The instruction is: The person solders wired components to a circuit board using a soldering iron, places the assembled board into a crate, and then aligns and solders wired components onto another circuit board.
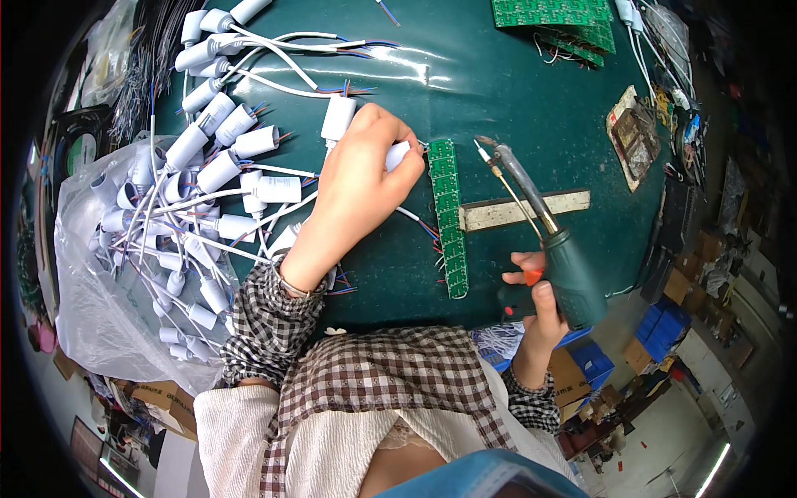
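My left hand (361, 178) pinches a white cylindrical cable housing (397, 156), partly hidden by the fingers. Its fine wire ends meet the upper end of a narrow green circuit board strip (449, 220). More red and blue wires touch the strip's left edge lower down. In my right hand (540, 311) is a green soldering gun (573, 278) with an orange trigger and a thin feed tube beside its barrel. The gun's tip points up and left, apart from the board, to its right. Another white housing (338, 119) lies just beyond my left knuckles.
White housings with cables (217, 170) crowd the left side, many on a clear plastic bag (83, 290). A pale flat bar (527, 210) lies against the strip's right side. Green circuit panels (552, 12) are stacked at the far right, near a worn, stained block (631, 137).
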### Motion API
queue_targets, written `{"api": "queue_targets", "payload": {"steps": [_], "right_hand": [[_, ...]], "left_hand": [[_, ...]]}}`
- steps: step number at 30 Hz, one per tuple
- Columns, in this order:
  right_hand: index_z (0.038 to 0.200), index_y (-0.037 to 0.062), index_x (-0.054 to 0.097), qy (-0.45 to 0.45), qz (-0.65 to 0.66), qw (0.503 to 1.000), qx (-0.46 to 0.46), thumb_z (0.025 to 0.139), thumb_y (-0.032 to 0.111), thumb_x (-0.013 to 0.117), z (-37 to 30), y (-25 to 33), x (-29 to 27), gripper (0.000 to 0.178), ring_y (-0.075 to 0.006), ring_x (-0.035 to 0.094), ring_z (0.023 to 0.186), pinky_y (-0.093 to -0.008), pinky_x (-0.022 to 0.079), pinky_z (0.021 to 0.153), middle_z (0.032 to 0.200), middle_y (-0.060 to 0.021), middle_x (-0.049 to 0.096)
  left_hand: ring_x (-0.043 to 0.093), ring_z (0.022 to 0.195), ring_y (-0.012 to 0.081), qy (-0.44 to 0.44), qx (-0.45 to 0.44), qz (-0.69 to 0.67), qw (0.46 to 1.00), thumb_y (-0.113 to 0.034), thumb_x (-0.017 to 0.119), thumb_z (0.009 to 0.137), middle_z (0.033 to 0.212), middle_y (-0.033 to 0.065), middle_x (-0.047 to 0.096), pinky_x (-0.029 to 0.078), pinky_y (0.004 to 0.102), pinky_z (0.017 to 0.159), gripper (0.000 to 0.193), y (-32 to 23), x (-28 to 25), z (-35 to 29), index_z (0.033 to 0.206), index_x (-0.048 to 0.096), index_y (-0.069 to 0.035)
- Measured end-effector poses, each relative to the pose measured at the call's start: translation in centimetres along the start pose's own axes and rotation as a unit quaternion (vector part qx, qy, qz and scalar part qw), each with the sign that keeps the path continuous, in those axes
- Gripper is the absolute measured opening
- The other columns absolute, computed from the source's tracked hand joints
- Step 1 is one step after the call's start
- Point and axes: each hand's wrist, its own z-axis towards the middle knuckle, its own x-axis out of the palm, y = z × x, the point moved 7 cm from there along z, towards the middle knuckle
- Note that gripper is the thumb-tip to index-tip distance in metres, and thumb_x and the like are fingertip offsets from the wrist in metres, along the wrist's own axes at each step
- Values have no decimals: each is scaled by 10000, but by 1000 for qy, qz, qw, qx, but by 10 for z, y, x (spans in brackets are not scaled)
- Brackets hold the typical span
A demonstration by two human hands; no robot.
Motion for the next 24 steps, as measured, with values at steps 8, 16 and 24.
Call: {"api": "queue_targets", "payload": {"steps": [8,16,24], "right_hand": [[1153,-92,534,14,-32,999,34,837,95,665,-8,-11,8,390,-272,647,935,-351,595,720,998,-207,629],[1192,-78,550,35,-143,989,15,732,106,796,-11,-14,12,553,-175,688,802,-300,545,759,911,-135,694],[1181,-60,575,39,-196,980,-2,713,149,817,-10,-16,14,567,-173,670,757,-304,510,771,867,-93,691]], "left_hand": [[591,797,324,-4,-11,-3,1000,-132,607,794,879,133,560,469,402,694,126,2,-1,1,831,614,-12],[589,790,329,-3,-17,9,1000,-141,606,795,877,135,563,467,407,687,133,3,0,2,824,613,-12],[553,757,223,3,-23,9,1000,-92,610,807,834,103,536,436,313,678,113,2,1,2,850,598,12]]}}
